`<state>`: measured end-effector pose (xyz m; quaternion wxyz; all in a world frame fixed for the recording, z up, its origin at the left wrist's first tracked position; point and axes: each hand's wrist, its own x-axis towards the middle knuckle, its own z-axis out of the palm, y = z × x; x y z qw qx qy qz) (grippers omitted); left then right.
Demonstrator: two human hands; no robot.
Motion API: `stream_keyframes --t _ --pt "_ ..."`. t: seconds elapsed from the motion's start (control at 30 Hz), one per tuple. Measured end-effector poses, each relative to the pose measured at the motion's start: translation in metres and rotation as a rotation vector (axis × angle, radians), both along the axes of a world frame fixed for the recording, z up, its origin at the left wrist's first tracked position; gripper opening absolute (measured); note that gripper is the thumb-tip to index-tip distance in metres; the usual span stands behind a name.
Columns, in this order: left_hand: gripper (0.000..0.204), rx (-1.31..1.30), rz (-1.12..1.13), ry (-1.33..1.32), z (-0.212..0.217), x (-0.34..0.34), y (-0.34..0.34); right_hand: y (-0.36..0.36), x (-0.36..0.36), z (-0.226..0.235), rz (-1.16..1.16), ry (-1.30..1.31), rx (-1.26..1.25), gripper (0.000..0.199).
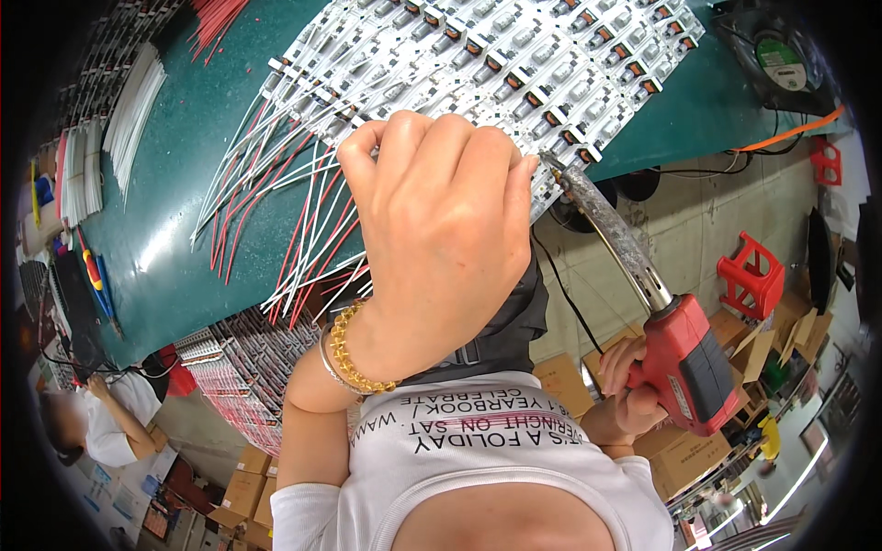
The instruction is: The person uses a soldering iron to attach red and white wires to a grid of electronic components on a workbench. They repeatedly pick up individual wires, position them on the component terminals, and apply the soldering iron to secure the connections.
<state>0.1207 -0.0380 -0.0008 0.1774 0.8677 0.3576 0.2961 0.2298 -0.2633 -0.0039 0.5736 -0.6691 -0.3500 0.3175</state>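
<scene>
Clasping a red soldering gun [691, 367] is the right grip [632, 386]; the left grip [441, 225] I can't tell.

Left grip [441, 230] curled over near edge of white panel of small circuit modules [524, 69]; fingertips mostly hidden. Right grip [632, 390] wrapped on red-and-black soldering gun [684, 358], metal tip just beside left grip. Thin red and white wires [317, 207] spill past near edge of green counter [165, 308].

Room over left tabletop [175, 179], wires [317, 230] in the way, height unclear
</scene>
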Motion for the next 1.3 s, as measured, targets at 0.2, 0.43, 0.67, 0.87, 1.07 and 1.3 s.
stream_keyframes --t 0.2,0.43,0.67,0.87,1.07,1.3 --pt "0.013 0.016 0.014 0.002 -0.002 -0.003 0.0 0.013 -0.005 0.003 -0.055 0.074 0.091 0.074" --pt "0.013 0.019 0.016 0.014 -0.001 -0.003 0.0 0.014 -0.005 0.003 -0.052 0.115 0.085 0.078" --pt "0.013 0.04 0.013 -0.001 -0.005 -0.002 0.0 0.012 -0.002 0.001 -0.055 0.065 0.068 0.079" --pt "0.012 -0.037 0.043 -0.15 -0.004 -0.002 -0.002 -0.009 0.007 -0.009 -0.103 0.15 0.174 0.082" --pt "0.012 -0.025 -0.016 -0.06 -0.005 0.001 -0.007 -0.017 0.005 -0.005 -0.073 0.155 0.054 0.081" --pt "0.012 -0.041 -0.036 -0.024 -0.001 0.0 -0.005 -0.012 0.002 -0.006 -0.056 0.105 0.026 0.076"
